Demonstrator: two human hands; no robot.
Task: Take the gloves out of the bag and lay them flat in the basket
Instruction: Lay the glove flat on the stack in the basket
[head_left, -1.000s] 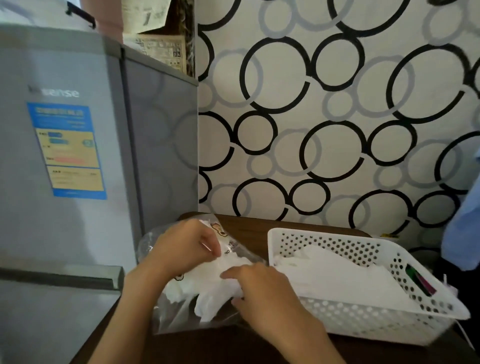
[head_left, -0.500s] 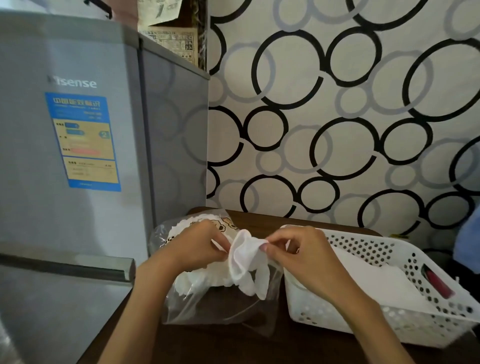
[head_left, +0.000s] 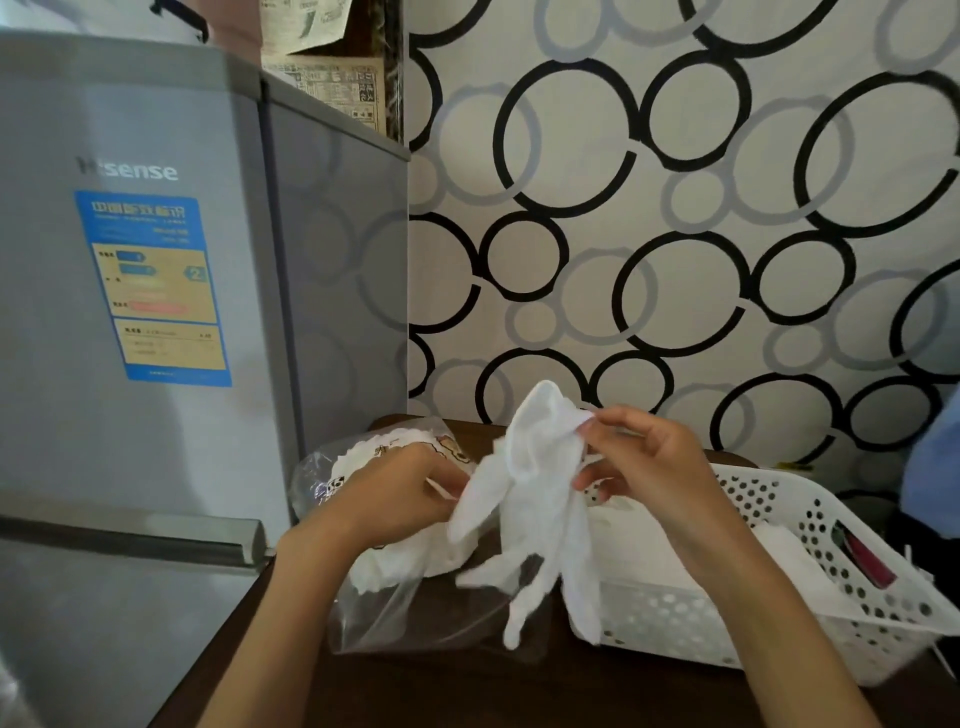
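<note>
One white glove (head_left: 535, 499) hangs from our right hand (head_left: 649, 467), pinched at its cuff above the desk (head_left: 467, 691), between the clear bag (head_left: 395, 597) and the white basket (head_left: 841, 618). Our left hand (head_left: 395, 493) grips the bag's mouth, more gloves inside.

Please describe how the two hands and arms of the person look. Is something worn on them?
Both forearms are bare up to the frame edge; no sleeves show. The left hand and right hand show no gloves, rings, watch or bracelet. The fingernails look short.
</note>
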